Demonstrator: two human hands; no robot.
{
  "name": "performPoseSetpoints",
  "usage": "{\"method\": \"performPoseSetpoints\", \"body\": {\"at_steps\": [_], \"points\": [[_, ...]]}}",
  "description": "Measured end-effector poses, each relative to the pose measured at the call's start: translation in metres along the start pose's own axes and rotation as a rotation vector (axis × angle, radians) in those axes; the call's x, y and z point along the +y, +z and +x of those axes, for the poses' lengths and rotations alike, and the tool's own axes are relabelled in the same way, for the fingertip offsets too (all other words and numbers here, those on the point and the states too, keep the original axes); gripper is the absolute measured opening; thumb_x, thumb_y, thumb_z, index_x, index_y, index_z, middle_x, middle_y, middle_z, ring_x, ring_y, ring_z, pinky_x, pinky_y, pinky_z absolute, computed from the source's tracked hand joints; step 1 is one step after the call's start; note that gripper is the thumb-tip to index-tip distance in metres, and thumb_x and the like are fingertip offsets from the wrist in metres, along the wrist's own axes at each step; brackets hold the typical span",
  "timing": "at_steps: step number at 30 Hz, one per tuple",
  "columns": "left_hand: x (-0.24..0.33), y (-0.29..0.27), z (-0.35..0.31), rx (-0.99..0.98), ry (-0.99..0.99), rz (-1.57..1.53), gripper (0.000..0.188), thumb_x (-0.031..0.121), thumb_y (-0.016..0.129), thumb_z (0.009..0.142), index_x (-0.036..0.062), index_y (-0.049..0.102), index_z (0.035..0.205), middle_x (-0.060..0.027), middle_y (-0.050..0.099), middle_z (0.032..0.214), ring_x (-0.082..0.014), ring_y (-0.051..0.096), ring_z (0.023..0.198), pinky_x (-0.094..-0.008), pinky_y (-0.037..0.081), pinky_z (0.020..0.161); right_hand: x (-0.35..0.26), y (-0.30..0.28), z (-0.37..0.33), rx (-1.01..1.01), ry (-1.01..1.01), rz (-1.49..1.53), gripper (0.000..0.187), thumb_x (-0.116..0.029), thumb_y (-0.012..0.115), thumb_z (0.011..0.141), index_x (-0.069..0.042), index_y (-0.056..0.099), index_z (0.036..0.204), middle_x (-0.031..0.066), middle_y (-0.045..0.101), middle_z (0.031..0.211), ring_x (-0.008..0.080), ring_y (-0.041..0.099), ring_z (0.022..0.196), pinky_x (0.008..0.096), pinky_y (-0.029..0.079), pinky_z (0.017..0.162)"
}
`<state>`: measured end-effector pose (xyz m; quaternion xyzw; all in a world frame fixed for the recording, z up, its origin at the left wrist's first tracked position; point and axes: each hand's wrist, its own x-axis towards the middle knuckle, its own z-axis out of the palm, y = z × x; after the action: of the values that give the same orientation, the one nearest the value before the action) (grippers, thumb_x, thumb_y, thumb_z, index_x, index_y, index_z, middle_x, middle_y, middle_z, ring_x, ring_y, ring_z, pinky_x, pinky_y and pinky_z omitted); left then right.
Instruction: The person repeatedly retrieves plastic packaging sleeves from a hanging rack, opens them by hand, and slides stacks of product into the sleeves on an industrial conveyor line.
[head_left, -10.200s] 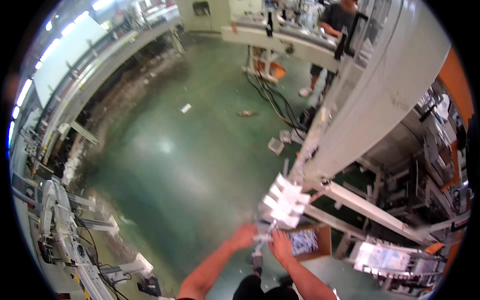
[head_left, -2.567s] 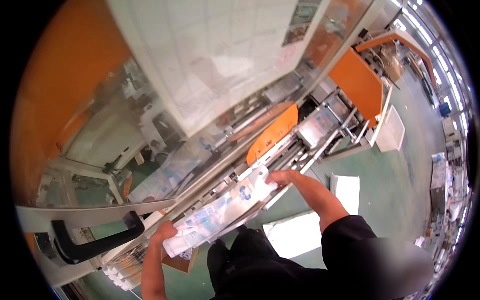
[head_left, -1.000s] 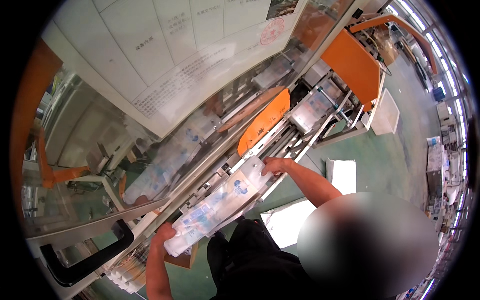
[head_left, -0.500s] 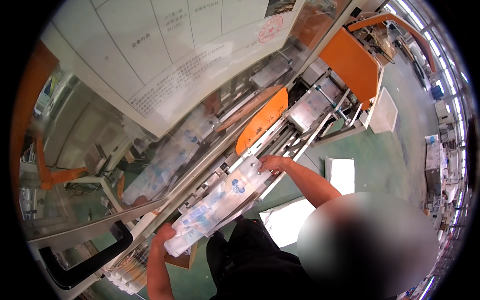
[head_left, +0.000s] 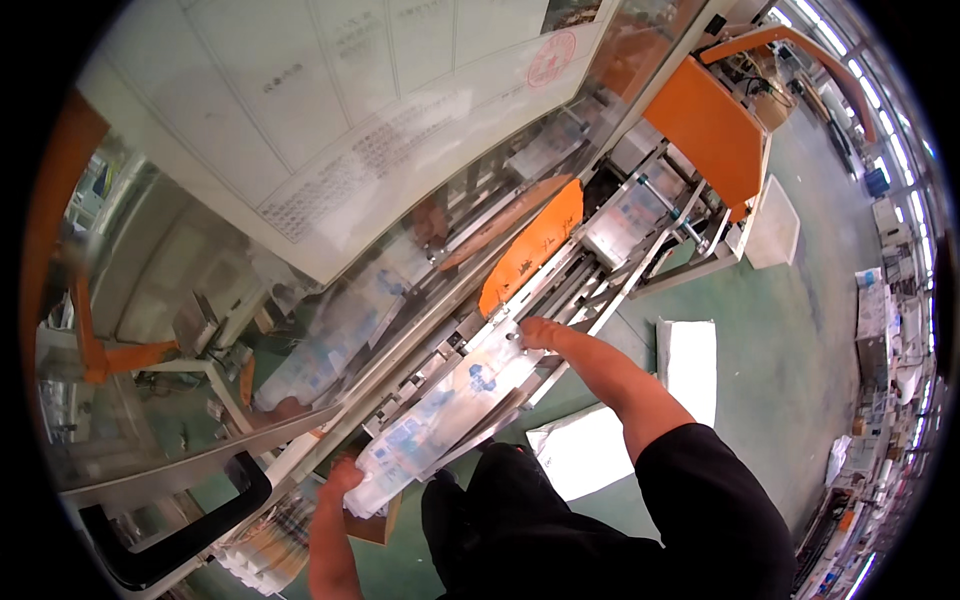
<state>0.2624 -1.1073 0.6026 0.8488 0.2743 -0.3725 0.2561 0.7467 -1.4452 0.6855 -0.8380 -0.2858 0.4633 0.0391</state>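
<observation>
A long stack of flat clear plastic bags with blue print lies in the slanted metal feed tray of a packing machine. My left hand grips the stack's near lower end. My right hand presses against its far upper end, next to an orange curved guard. The stack is held between both hands, resting along the tray's rails.
A clear machine door with white paper sheets stuck on it stands above the tray. An orange hood sits at the upper right. White sheets lie on the green floor. A black door handle is at the lower left.
The stack sits slightly further up the tray than a second ago, with both hands still at its ends. Ten seconds ago I faced the open floor holding a bundle of bags.
</observation>
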Motion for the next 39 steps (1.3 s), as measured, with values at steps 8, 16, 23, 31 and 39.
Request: {"method": "performPoseSetpoints", "body": {"at_steps": [8,16,23,31,39], "points": [[0.022,0.033,0.018,0.068,-0.078,-0.169,0.041,0.023,0.054,0.070,0.0037,0.062,0.106,-0.0238,0.061,0.105,-0.0371,0.057,0.103,-0.0427,0.043,0.094,0.018,-0.005,-0.011,-0.192,0.059,-0.200,0.029,-0.027,0.064,0.074,-0.001,0.068,0.088,0.0145,0.068,0.085,0.0259,0.066,0.076,0.0396,0.052,0.066],[0.048,0.032,0.031,0.049,-0.154,-0.100,0.046,0.026,0.052,0.073,0.0086,0.058,0.115,-0.0217,0.058,0.113,-0.0369,0.055,0.107,-0.0429,0.042,0.095,-0.050,-0.009,-0.103,0.342,-0.080,-0.524,0.018,-0.022,0.054,0.079,-0.010,0.068,0.080,0.0095,0.068,0.083,0.0309,0.065,0.082,0.0454,0.049,0.064],[-0.043,0.095,0.014,0.391,-0.262,-0.261,0.032,0.020,0.047,0.079,0.0099,0.062,0.106,-0.0161,0.062,0.109,-0.0302,0.059,0.104,-0.0458,0.045,0.087,-0.231,0.226,-0.148,-0.164,-0.616,-0.243,0.037,-0.041,0.053,0.086,-0.006,0.061,0.088,0.0134,0.063,0.077,0.0295,0.061,0.076,0.0398,0.048,0.070],[-0.245,0.261,-0.222,0.522,-0.387,-0.479,0.021,0.017,0.051,0.074,0.0071,0.063,0.089,-0.0153,0.066,0.091,-0.0331,0.064,0.082,-0.0462,0.050,0.070,-0.391,0.452,-0.220,-0.356,-0.653,-0.067,0.034,-0.031,0.063,0.081,-0.001,0.058,0.095,0.0155,0.062,0.082,0.0320,0.061,0.078,0.0379,0.048,0.071],[-0.291,0.444,-0.412,0.747,-0.782,-1.264,0.021,0.022,0.051,0.080,0.0054,0.062,0.088,-0.0172,0.064,0.083,-0.0326,0.063,0.083,-0.0417,0.049,0.072,-0.681,0.584,-0.196,0.160,-1.101,-0.284,0.074,-0.023,0.075,0.068,0.002,0.037,0.127,0.0171,0.046,0.126,0.0338,0.043,0.115,0.0419,0.038,0.095]]}}
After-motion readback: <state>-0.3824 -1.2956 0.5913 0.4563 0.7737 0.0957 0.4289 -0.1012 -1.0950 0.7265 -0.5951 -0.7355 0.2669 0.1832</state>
